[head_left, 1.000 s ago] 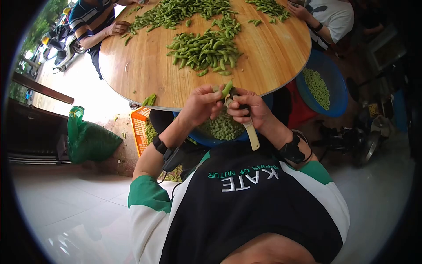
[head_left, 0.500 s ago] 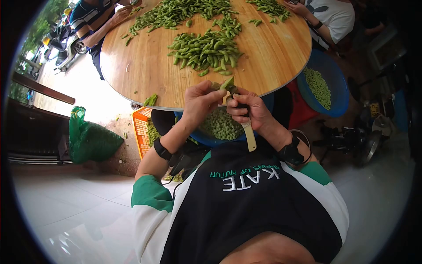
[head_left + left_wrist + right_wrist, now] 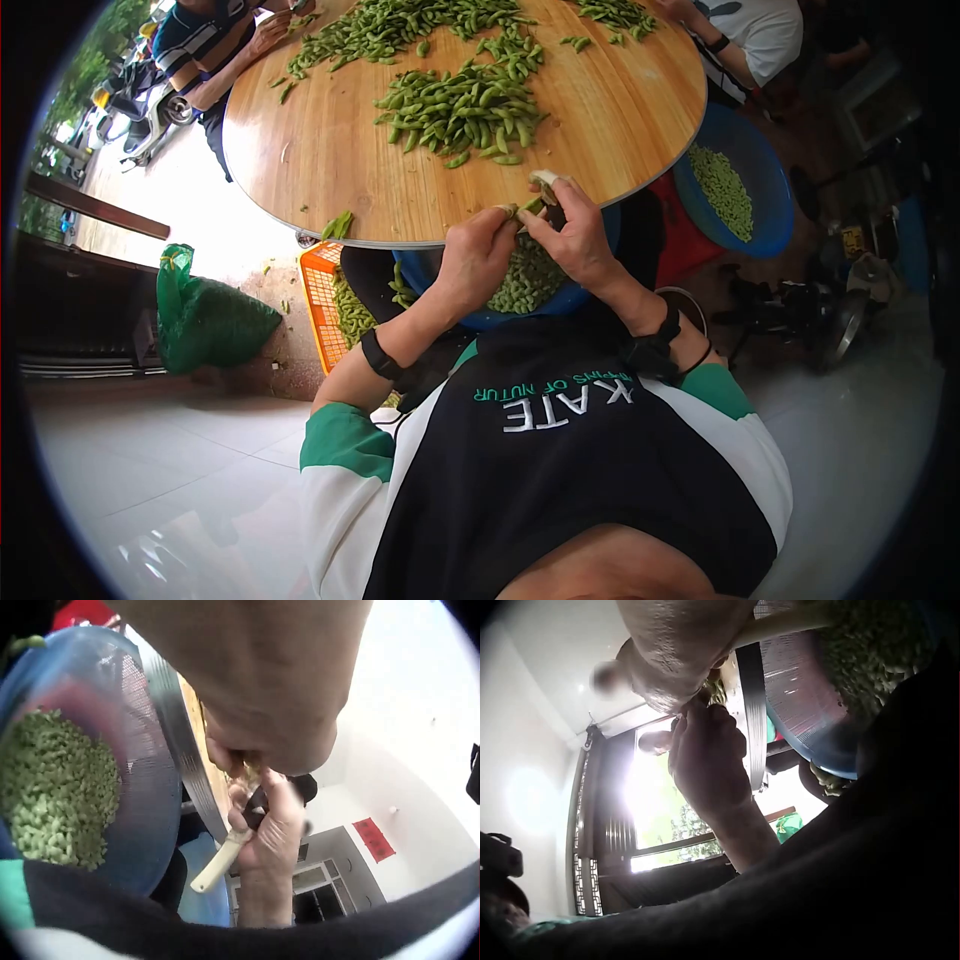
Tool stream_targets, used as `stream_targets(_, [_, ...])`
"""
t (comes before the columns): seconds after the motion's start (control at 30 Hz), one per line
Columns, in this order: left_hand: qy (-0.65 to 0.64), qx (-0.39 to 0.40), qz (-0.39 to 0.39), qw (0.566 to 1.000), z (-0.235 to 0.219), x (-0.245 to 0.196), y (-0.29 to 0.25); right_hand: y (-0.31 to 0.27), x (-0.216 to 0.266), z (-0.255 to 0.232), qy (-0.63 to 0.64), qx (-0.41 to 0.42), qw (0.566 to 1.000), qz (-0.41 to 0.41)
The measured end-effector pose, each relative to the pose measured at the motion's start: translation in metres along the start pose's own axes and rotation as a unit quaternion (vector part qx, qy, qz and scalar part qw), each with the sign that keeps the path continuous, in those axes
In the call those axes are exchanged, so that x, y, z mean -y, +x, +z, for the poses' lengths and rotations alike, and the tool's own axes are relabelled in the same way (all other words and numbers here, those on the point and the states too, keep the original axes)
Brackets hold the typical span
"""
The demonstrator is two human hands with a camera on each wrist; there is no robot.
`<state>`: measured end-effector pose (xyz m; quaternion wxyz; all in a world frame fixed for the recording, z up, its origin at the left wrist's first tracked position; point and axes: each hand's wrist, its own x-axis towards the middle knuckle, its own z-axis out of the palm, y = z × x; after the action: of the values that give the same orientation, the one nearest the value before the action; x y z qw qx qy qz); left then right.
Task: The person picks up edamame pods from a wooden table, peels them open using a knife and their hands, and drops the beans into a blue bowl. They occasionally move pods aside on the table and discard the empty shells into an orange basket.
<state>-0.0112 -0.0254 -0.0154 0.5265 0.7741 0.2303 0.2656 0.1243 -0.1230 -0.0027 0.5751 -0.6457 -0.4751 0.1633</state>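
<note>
In the head view my left hand (image 3: 477, 262) pinches a green soybean pod (image 3: 533, 207) between thumb and finger, near the table's front edge. Close against it, my right hand (image 3: 578, 240) has thumb and index finger at the same pod. The left wrist view shows the right hand's fingers curled round a cream-handled tool (image 3: 219, 864); its working end is hidden among the fingers. Beneath both hands is a blue basin (image 3: 142, 859) of shelled green beans (image 3: 56, 791). A heap of unopened pods (image 3: 460, 110) lies ahead on the round wooden table (image 3: 330, 150).
An orange crate (image 3: 322, 290) of pods stands at the left, beside a green plastic bag (image 3: 205, 320). At the right is another blue basin (image 3: 765, 200) with shelled beans (image 3: 722, 190). Two other people sit across the table, near more pods (image 3: 370, 30).
The right hand has turned and its index finger has lifted outward; the cream handle, earlier hanging below it in the head view, is out of sight there. The left hand has moved slightly toward the body.
</note>
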Motion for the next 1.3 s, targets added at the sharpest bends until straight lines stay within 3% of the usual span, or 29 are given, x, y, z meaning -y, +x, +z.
stream_targets(0.03, [0.002, -0.013, 0.039, 0.999, 0.003, 0.001, -0.001, 0.002, 0.0, -0.001, -0.085, 0.008, 0.993, -0.079])
stream_targets(0.07, [0.001, -0.012, 0.039, 0.999, 0.003, 0.002, -0.001, 0.003, -0.001, -0.002, -0.085, 0.008, 0.993, -0.077])
stream_targets(0.13, [0.034, -0.03, 0.065, 0.997, 0.003, -0.002, -0.003, 0.002, -0.005, -0.002, -0.119, 0.018, 0.981, -0.154])
stream_targets(0.37, [0.079, -0.032, 0.089, 0.992, 0.006, -0.011, -0.013, -0.001, -0.01, 0.001, -0.127, 0.044, 0.983, -0.124])
stream_targets(0.47, [0.093, -0.009, 0.114, 0.989, 0.005, -0.008, -0.017, 0.002, -0.023, -0.005, -0.079, 0.072, 0.992, -0.069])
stream_targets(0.53, [0.024, 0.008, -0.03, 0.999, 0.004, 0.005, -0.017, -0.005, -0.017, -0.008, -0.083, 0.069, 0.99, -0.087])
stream_targets(0.57, [-0.045, 0.003, -0.06, 0.997, 0.007, 0.014, -0.013, -0.008, -0.014, -0.007, -0.083, 0.071, 0.99, -0.084])
stream_targets(0.6, [-0.047, 0.003, -0.06, 0.997, 0.007, 0.011, -0.013, -0.009, -0.01, -0.005, -0.112, 0.062, 0.983, -0.132])
stream_targets(0.67, [-0.135, 0.019, -0.165, 0.977, 0.007, 0.001, -0.009, -0.005, -0.005, -0.004, -0.14, 0.056, 0.971, -0.187])
stream_targets(0.7, [-0.125, 0.011, -0.115, 0.985, 0.013, 0.009, -0.008, -0.008, -0.004, -0.002, -0.139, 0.068, 0.969, -0.193])
stream_targets(0.73, [-0.124, 0.012, -0.118, 0.985, 0.015, 0.016, -0.013, -0.011, -0.003, -0.001, -0.139, 0.079, 0.967, -0.198])
stream_targets(0.8, [0.046, 0.016, -0.005, 0.999, 0.017, 0.022, -0.014, -0.008, -0.007, -0.005, -0.156, 0.075, 0.963, -0.205])
stream_targets(0.87, [0.036, 0.057, -0.027, 0.997, 0.01, 0.022, -0.015, -0.008, -0.01, -0.013, -0.144, 0.073, 0.974, -0.162])
stream_targets(0.93, [-0.08, 0.075, 0.013, 0.994, 0.007, 0.028, -0.019, -0.01, -0.013, -0.021, -0.142, 0.065, 0.978, -0.138])
stream_targets(1.0, [-0.044, 0.076, -0.026, 0.996, 0.005, 0.021, -0.025, -0.013, -0.01, -0.025, -0.104, 0.083, 0.989, -0.064])
stream_targets(1.07, [-0.049, -0.019, 0.087, 0.995, 0.009, 0.005, -0.026, -0.015, -0.009, -0.02, -0.101, 0.082, 0.989, -0.075])
stream_targets(1.1, [-0.047, -0.02, 0.088, 0.995, 0.007, 0.007, -0.027, -0.015, -0.008, -0.017, -0.093, 0.087, 0.989, -0.08])
stream_targets(1.2, [0.006, 0.037, 0.084, 0.996, -0.02, 0.009, -0.029, -0.015, -0.006, -0.013, -0.093, 0.102, 0.986, -0.094])
stream_targets(1.23, [0.021, 0.045, 0.095, 0.994, -0.037, -0.002, -0.032, -0.015, -0.006, -0.012, -0.044, 0.114, 0.991, -0.055])
stream_targets(1.27, [0.073, 0.041, 0.05, 0.995, -0.056, -0.009, -0.036, -0.017, -0.006, -0.013, 0.005, 0.126, 0.992, -0.016])
stream_targets(1.3, [0.161, 0.047, 0.059, 0.984, -0.077, -0.015, -0.038, -0.017, -0.007, -0.013, 0.006, 0.122, 0.992, -0.018])
